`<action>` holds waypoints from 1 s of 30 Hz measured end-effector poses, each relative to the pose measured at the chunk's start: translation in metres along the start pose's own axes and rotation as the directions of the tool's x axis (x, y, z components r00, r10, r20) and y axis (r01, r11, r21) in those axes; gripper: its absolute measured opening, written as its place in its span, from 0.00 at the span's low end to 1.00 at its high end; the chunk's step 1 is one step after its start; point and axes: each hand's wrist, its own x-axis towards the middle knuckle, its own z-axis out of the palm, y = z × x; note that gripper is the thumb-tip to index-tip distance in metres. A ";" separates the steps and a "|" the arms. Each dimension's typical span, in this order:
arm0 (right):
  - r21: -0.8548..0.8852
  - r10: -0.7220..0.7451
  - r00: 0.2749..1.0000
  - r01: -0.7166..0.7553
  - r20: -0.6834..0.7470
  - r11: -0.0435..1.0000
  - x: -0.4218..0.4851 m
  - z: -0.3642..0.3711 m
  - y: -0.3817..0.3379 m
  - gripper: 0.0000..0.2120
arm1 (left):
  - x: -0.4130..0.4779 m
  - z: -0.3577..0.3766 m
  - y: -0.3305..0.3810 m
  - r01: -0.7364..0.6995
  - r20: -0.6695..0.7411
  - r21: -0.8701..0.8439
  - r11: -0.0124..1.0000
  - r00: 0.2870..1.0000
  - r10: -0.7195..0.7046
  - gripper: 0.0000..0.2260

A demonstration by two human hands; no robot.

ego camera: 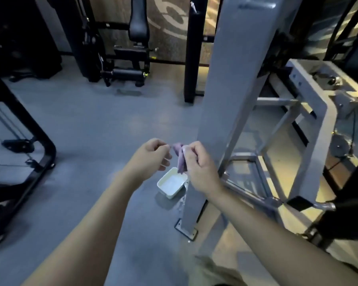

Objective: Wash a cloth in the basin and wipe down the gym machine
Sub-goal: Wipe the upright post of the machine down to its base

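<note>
Right now you have the cloth (180, 159) bunched between your two hands, hanging in the air above the basin (171, 185) on the floor. Your right hand (201, 168) has its fingers curled round the upper part of the purple bundle; your left hand (152, 155) is curled too, and seems to pinch a corner or thread at the cloth's top left, though the blur makes that contact hard to confirm.

Judge the cloth as soft, light and limp, probably wet and a little slippery, so it will sag and drip from whatever you don't hold. Take it by a gathered handful rather than one edge, and fold it into a pad before you wipe.

The white basin looks light and shallow, with liquid in it, and sits just left of the grey upright (232, 96) of the gym machine. A wet patch shows on the floor beside that post's foot, so mind your footing there. Open floor (95, 124) lies to the left and far side; to the right the machine's crossbars (277, 100) crowd in close, and a black frame (39, 141) stands well off at the left.
</note>
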 end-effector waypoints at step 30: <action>0.601 0.582 0.809 -0.506 0.082 0.619 0.411 0.200 0.207 0.05 | 0.479 -0.139 -0.074 0.222 0.222 0.099 0.970 0.945 -0.239 0.04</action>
